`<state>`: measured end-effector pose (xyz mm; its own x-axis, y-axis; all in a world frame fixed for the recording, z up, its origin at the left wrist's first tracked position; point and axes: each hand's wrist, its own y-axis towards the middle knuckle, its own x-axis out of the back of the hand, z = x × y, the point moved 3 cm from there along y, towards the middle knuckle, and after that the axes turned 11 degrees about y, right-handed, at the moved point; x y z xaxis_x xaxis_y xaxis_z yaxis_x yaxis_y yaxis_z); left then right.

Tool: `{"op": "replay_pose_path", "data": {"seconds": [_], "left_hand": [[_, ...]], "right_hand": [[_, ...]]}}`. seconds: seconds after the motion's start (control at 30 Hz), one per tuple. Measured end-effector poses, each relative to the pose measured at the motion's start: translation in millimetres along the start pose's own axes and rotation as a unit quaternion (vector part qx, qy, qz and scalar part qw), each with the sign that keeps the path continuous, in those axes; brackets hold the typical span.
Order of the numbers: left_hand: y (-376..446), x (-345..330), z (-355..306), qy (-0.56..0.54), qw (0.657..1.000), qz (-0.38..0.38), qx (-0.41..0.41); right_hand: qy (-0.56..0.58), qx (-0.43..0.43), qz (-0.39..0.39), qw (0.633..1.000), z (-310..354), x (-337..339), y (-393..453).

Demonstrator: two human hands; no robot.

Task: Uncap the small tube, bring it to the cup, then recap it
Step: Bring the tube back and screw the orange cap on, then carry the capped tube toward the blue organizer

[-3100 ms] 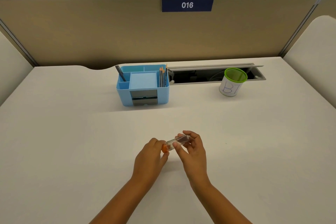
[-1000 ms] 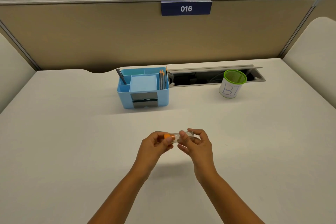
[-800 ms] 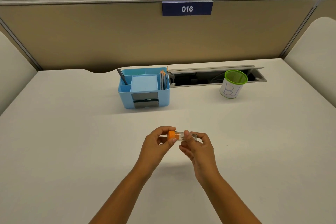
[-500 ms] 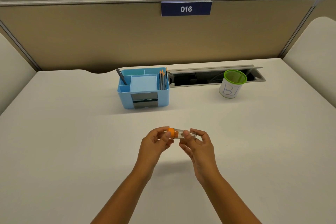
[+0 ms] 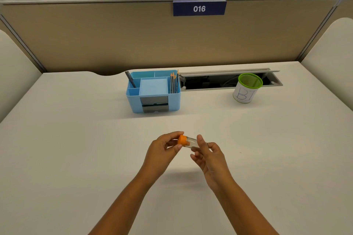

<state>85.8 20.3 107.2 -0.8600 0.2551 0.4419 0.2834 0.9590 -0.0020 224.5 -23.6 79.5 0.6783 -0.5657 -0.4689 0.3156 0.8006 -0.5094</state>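
Observation:
A small clear tube (image 5: pixel 191 142) lies roughly level between both hands, above the middle of the white desk (image 5: pixel 76 149). Its orange cap (image 5: pixel 182 140) sits on the tube's left end. My left hand (image 5: pixel 162 150) pinches the cap between thumb and fingers. My right hand (image 5: pixel 207 155) holds the tube's body, and its fingers hide the right end. The cup (image 5: pixel 246 88), white with a green mesh rim and blue writing, stands far off at the back right.
A light blue desk organiser (image 5: pixel 153 92) with pencils and a pen stands at the back centre. Behind the cup runs an open cable tray (image 5: pixel 225 80) in the desk. A tan partition (image 5: pixel 133 36) closes the back.
The hands have stayed in nearly the same spot, holding the tube. My left fingers have shifted around the orange cap, which now shows more fully.

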Motion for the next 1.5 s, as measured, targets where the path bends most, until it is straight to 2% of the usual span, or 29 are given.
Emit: {"op": "replay_pose_path", "data": {"seconds": [0.13, 0.3, 0.4, 0.47, 0.63, 0.87, 1.1, 1.37, 1.5], "left_hand": [[-0.1, -0.5, 1.7, -0.027, 0.999, -0.014, 0.015], [-3.1, -1.2, -3.4, -0.131, 0.991, -0.013, 0.026], [-3.3, -2.6, -6.6, -0.280, 0.959, 0.007, 0.048], [-3.9, -6.9, -7.8, -0.330, 0.942, 0.011, 0.065], [-8.8, -20.0, -13.9, -0.284, 0.956, 0.003, 0.073], [-5.6, -13.2, -8.6, -0.229, 0.971, -0.035, 0.062], [-8.3, -4.8, -1.5, -0.236, 0.970, -0.041, 0.050], [-4.3, -8.0, 10.2, -0.263, 0.961, -0.037, 0.083], [0.0, -11.4, 11.3, -0.275, 0.952, -0.067, 0.114]], "right_hand": [[-0.024, -0.009, -0.001, 1.000, -2.0, -1.7, -1.9], [0.008, -0.013, 0.001, 1.000, -2.5, -7.3, -6.7], [0.088, -0.062, 0.028, 0.994, -7.0, -12.4, -10.5], [0.136, -0.104, 0.056, 0.984, -12.2, -19.0, -15.5], [0.199, -0.164, 0.127, 0.958, -24.3, -36.5, -28.3], [0.233, -0.191, 0.090, 0.949, -28.2, -39.7, -31.3], [0.239, -0.214, 0.080, 0.944, -36.1, -44.9, -32.5], [0.227, -0.187, 0.064, 0.954, -37.3, -46.4, -28.4], [0.191, -0.114, 0.077, 0.972, -36.5, -49.0, -18.9]]}}
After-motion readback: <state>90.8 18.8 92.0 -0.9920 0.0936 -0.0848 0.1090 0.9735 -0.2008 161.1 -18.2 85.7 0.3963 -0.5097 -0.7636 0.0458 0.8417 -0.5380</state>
